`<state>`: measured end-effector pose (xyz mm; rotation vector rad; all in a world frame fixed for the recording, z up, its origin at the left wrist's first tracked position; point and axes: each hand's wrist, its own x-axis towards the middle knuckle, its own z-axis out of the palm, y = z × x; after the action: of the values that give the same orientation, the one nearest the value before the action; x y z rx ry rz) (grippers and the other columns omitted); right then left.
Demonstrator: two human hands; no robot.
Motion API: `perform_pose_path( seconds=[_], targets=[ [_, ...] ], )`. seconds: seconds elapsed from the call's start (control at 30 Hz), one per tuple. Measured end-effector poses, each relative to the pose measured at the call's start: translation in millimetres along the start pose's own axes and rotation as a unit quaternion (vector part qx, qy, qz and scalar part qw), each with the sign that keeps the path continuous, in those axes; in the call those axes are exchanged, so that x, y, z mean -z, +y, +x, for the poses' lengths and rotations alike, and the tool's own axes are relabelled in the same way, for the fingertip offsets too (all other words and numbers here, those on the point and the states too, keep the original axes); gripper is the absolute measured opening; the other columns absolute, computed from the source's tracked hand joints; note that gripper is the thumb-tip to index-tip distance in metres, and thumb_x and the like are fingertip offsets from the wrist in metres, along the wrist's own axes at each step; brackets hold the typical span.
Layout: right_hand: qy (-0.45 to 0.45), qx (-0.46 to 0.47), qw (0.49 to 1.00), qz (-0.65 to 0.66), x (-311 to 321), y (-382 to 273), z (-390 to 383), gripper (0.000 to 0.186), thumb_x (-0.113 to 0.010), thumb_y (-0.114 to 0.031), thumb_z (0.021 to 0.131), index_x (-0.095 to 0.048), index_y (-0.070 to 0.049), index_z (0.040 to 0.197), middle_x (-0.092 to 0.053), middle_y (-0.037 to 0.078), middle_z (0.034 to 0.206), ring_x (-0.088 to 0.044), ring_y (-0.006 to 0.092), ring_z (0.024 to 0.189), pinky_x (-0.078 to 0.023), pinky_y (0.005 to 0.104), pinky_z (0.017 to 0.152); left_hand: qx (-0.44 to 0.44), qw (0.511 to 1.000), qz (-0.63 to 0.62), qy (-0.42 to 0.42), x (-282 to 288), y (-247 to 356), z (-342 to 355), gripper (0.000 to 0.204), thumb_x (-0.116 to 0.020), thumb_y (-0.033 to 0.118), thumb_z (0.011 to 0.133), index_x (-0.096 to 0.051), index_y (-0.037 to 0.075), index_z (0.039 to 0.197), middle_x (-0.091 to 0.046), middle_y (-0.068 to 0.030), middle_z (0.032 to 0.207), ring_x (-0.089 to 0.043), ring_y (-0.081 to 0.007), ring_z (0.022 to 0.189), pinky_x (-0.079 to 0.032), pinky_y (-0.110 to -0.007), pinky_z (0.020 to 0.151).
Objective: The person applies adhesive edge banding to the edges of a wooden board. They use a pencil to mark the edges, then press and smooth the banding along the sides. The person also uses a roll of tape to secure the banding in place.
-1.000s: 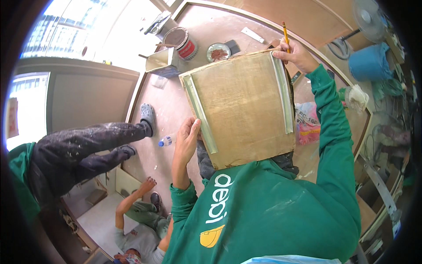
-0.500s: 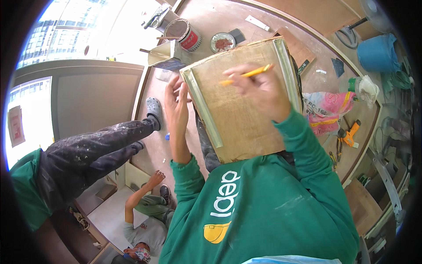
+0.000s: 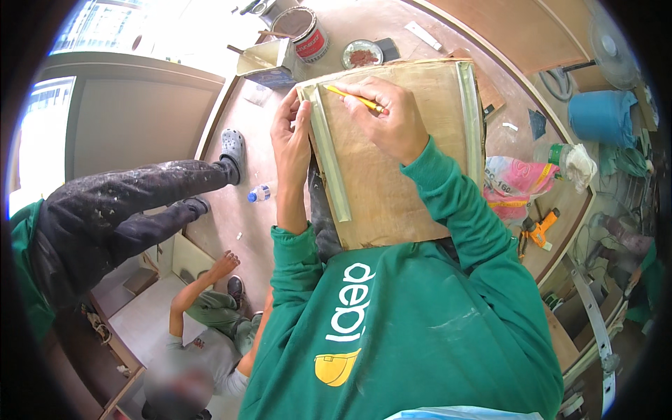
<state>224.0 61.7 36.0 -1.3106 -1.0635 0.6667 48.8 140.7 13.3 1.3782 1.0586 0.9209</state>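
On my lap lies a light brown wooden board (image 3: 406, 189), with a pale greenish strip (image 3: 327, 161) along its left side and another (image 3: 472, 126) along its right. My left hand (image 3: 290, 129) grips the board's far left edge, thumb toward the near side; some of its fingers are hidden. Over the far left part of the board, my right hand (image 3: 392, 115) pinches a slim yellow pencil (image 3: 360, 99). The pencil's tip points left, close to the far end of the left strip. Whether it touches the surface I cannot tell.
Beyond the board stand a paint bucket (image 3: 308, 36), an open box (image 3: 269, 63) and a dish of reddish material (image 3: 362, 54). To the right are a pink bag (image 3: 518, 183), an orange-handled tool (image 3: 542, 229) and a blue bin (image 3: 602, 119). Two people (image 3: 126, 182) (image 3: 210, 343) are at left.
My right hand has moved left with the pencil, whose tip has come to the left strip. My left hand has closed on the board's edge. A small bottle shows on the floor at left.
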Motion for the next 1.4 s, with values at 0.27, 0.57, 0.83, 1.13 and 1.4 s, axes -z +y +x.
perform_pose_path(
  seconds=[0.27,0.57,0.83,1.13,1.4],
  targets=[
    [-0.086,0.023,0.992,-0.091,9.2,-6.3,-11.3,0.027,-0.069,-0.002,0.099,-0.077,0.005,0.124,-0.071,0.012,0.095,-0.068,0.0173,0.083,-0.054,0.0308,0.075,-0.004,1.000,-0.012,0.022,-8.2,-12.0,0.2,0.049,-0.063,0.022,0.113,-0.058,-0.007,0.151,-0.069,-0.0127,0.133,-0.064,-0.0139,0.114,-0.052,-0.028,0.097],
    [-0.156,-0.035,0.985,-0.062,22.1,-31.7,-114.2,0.034,-0.068,-0.003,0.096,-0.076,0.000,0.129,-0.071,0.016,0.097,-0.070,0.0298,0.084,-0.056,0.0396,0.076,-0.050,0.996,-0.048,0.054,-18.0,-17.3,-2.6,0.048,-0.063,0.022,0.112,-0.059,-0.006,0.151,-0.072,-0.0140,0.132,-0.067,-0.0127,0.108,-0.054,-0.027,0.092],
    [-0.246,-0.091,0.964,-0.047,62.4,-54.7,-137.1,0.035,-0.065,0.001,0.096,-0.075,0.002,0.130,-0.073,0.015,0.105,-0.072,0.0248,0.093,-0.057,0.0365,0.084,-0.051,0.992,0.117,0.014,-6.6,4.5,-19.7,0.064,-0.072,0.021,0.105,-0.049,-0.001,0.160,-0.066,-0.0181,0.138,-0.065,-0.0224,0.118,-0.054,-0.034,0.098],
    [-0.063,-0.118,0.991,0.008,74.7,-63.0,-95.1,0.033,-0.061,0.004,0.100,-0.074,0.005,0.130,-0.072,0.014,0.114,-0.070,0.0191,0.105,-0.055,0.0309,0.093,-0.164,0.913,0.373,0.011,-6.7,-8.2,-102.2,0.079,-0.076,0.005,0.086,-0.047,-0.001,0.160,-0.053,-0.0276,0.156,-0.058,-0.0424,0.135,-0.049,-0.048,0.109],
    [-0.086,-0.124,0.988,-0.023,72.4,-68.8,-87.4,0.034,-0.058,0.001,0.102,-0.071,0.008,0.132,-0.071,0.015,0.117,-0.071,0.0198,0.107,-0.057,0.0322,0.097,-0.183,0.875,0.448,0.000,-7.2,-16.3,-163.3,0.078,-0.070,-0.004,0.077,-0.056,-0.002,0.154,-0.041,-0.0331,0.167,-0.051,-0.0485,0.146,-0.044,-0.055,0.116]
  ],
)
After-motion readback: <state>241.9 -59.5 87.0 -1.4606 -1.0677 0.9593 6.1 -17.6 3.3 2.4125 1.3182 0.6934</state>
